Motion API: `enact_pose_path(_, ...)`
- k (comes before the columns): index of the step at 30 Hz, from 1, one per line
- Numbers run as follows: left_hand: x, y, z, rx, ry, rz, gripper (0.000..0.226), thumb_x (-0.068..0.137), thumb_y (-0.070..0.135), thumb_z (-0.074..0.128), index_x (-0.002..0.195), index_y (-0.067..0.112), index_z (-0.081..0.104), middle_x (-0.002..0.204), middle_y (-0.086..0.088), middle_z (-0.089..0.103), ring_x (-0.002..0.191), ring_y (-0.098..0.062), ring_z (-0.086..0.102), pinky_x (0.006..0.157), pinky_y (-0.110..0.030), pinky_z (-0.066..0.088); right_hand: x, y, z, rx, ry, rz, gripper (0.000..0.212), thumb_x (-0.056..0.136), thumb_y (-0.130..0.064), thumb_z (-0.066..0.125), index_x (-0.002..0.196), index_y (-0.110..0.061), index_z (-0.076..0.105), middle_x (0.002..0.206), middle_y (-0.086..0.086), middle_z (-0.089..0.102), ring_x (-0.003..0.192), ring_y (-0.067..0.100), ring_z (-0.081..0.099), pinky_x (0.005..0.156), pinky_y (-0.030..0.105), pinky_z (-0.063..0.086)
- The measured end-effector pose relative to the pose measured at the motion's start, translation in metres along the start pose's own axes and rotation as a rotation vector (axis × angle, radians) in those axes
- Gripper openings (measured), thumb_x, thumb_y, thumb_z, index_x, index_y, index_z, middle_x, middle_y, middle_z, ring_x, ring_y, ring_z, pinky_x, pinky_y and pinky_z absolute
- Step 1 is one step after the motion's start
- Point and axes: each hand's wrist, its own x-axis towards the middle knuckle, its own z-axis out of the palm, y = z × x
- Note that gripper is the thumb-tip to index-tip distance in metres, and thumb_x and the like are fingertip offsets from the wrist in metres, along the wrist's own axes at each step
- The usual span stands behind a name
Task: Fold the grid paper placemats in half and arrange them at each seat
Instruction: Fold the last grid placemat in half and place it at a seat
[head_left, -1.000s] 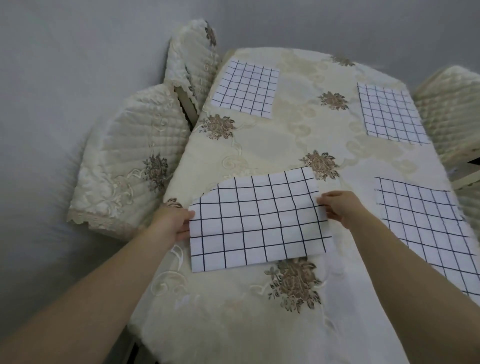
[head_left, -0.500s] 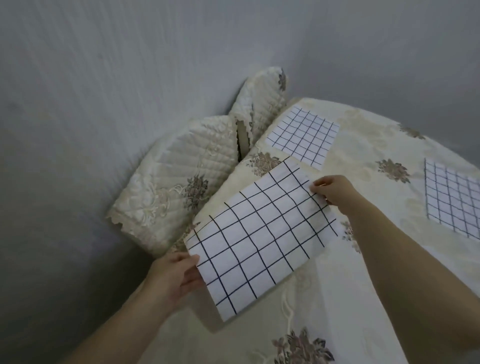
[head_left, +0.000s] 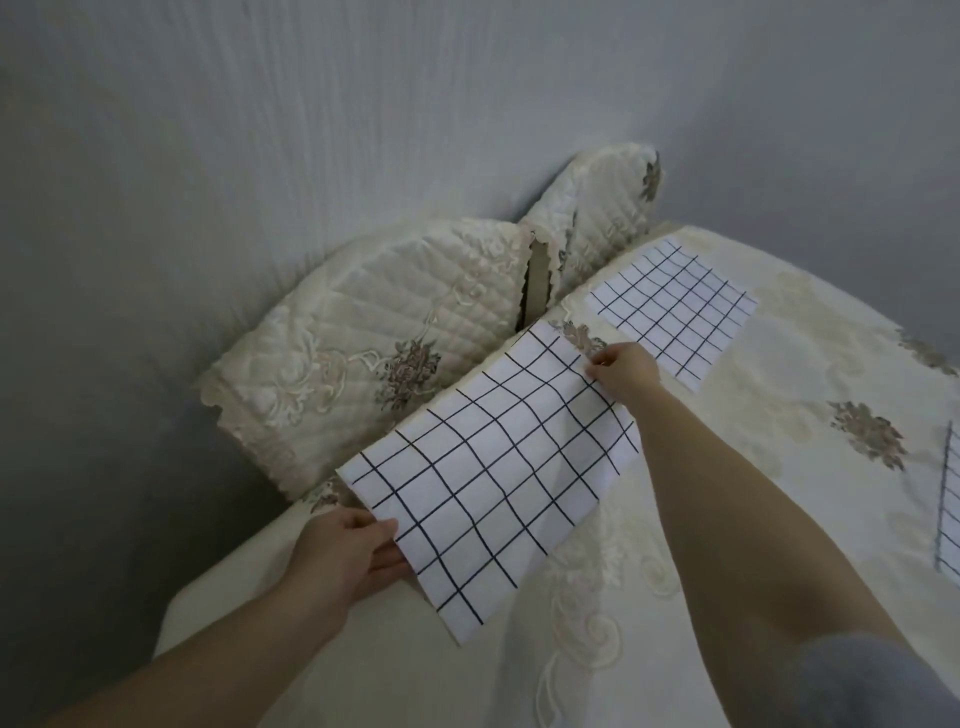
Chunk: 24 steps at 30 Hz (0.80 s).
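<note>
A folded white placemat with a black grid (head_left: 493, 467) lies slanted along the left edge of the table (head_left: 779, 519), in front of the nearer covered chair (head_left: 374, 353). My left hand (head_left: 348, 556) pinches its near short edge. My right hand (head_left: 621, 371) pinches its far corner. A second folded grid placemat (head_left: 675, 306) lies flat at the seat beyond, in front of the farther chair (head_left: 597, 218). A strip of a third placemat (head_left: 950, 514) shows at the right frame edge.
The table wears a cream embroidered cloth with brown flower motifs (head_left: 867, 434). Both quilted chairs stand pushed in between the table and a grey wall (head_left: 311, 130) on the left.
The placemat has been carried from the table's near end to the left side and turned to lie along that edge. My head has turned left, so the right-hand placemats have left the view.
</note>
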Motion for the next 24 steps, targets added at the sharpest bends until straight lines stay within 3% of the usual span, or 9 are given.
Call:
enact_pose_path(2,0.003,0.0,0.002,-0.004,-0.016,-0.018,0.017,0.088,0.003,0.065,0.1,-0.007,0.061,0.086,-0.025,0.073,0.078,-0.036,0.072,0.054,-0.032,0.058,0.008,0.002,0.009,-0.022,-0.018,-0.001,0.018,0.083,-0.017,0.068,0.099,-0.007,0.07,0.09,0.006,0.062,0.087,0.022,0.057,0.083,0.033,0.049)
enact_pose_path(5,0.008,0.0,0.003,-0.021,-0.004,-0.031,0.018,0.088,0.005,0.065,0.101,-0.006,0.062,0.088,-0.024,0.071,0.078,-0.035,0.071,0.059,-0.034,0.059,0.016,0.006,0.018,-0.072,-0.025,-0.006,0.019,0.081,-0.017,0.069,0.095,-0.005,0.069,0.086,0.006,0.061,0.082,0.021,0.054,0.073,0.028,0.043)
enact_pose_path(9,0.009,-0.001,0.004,-0.012,0.022,-0.048,0.011,0.088,0.003,0.065,0.093,-0.007,0.062,0.083,-0.025,0.069,0.072,-0.034,0.07,0.054,-0.034,0.06,0.022,0.006,0.022,-0.097,-0.025,0.003,0.019,0.081,-0.017,0.07,0.092,-0.001,0.068,0.081,0.009,0.06,0.077,0.022,0.054,0.066,0.027,0.038)
enact_pose_path(13,0.007,-0.003,0.007,0.033,-0.018,-0.094,0.008,0.086,0.002,0.068,0.083,-0.004,0.062,0.071,-0.022,0.072,0.071,-0.033,0.071,0.057,-0.036,0.06,0.021,0.005,0.022,-0.131,0.002,0.03,0.018,0.083,-0.016,0.067,0.092,-0.001,0.067,0.078,0.009,0.058,0.072,0.023,0.052,0.049,0.025,0.031)
enact_pose_path(19,0.006,-0.004,0.006,0.109,-0.054,-0.106,0.012,0.085,0.005,0.069,0.089,-0.006,0.064,0.074,-0.022,0.073,0.069,-0.032,0.073,0.055,-0.035,0.059,0.014,0.008,0.024,0.048,0.072,0.034,0.005,0.083,-0.014,0.067,0.085,-0.011,0.064,0.066,0.001,0.055,0.076,0.022,0.054,0.065,0.028,0.04)
enact_pose_path(24,0.008,0.003,0.001,0.176,-0.108,-0.145,0.023,0.085,0.011,0.07,0.095,-0.009,0.064,0.08,-0.023,0.073,0.075,-0.033,0.073,0.059,-0.037,0.06,0.007,0.012,0.022,0.132,0.103,0.064,0.018,0.087,-0.017,0.057,0.089,-0.005,0.071,0.065,0.005,0.057,0.06,0.017,0.05,0.052,0.025,0.038)
